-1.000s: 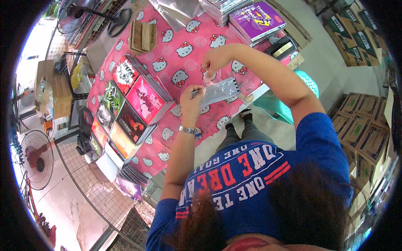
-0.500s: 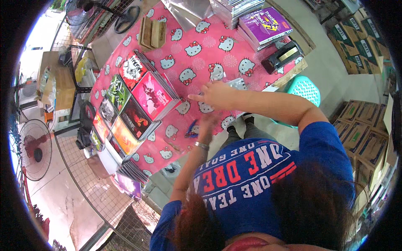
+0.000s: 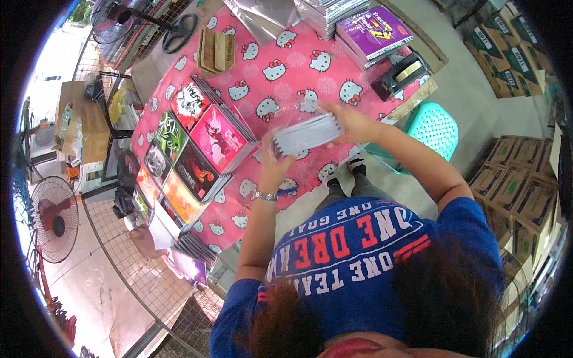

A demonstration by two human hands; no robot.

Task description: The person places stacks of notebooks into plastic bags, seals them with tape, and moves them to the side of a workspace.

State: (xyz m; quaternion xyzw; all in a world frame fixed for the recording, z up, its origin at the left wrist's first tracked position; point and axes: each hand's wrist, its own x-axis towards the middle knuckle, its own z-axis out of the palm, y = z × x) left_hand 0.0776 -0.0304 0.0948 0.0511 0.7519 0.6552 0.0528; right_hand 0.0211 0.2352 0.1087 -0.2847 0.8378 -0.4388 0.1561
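Note:
Between my two hands is a stack of notebooks [image 3: 307,134] in loose clear plastic, its white page edges facing up and small dark binding loops at the ends. My left hand [image 3: 273,167] grips its left end, with the thumb along the near side. At the right end my right hand [image 3: 357,124] is closed on the stack, its fingers partly hidden. The bundle is over the near part of a table with a pink cat-print cover [image 3: 334,74]. A blue pen-like thing [image 3: 287,191] lies on the cover just right of my left wrist.
Stacks of colourful notebooks [image 3: 218,137] line the table's left side. Wooden pieces [image 3: 216,52], purple-covered books [image 3: 373,33] and a black tape dispenser [image 3: 400,76] stand farther back. A turquoise stool [image 3: 433,131] is at the right, cartons [image 3: 513,179] beyond it, a fan [image 3: 55,219] at far left.
My hands have moved apart, to the stack's two ends. The stack, mostly hidden under my right hand and arm before, is now held up in plain view between them.

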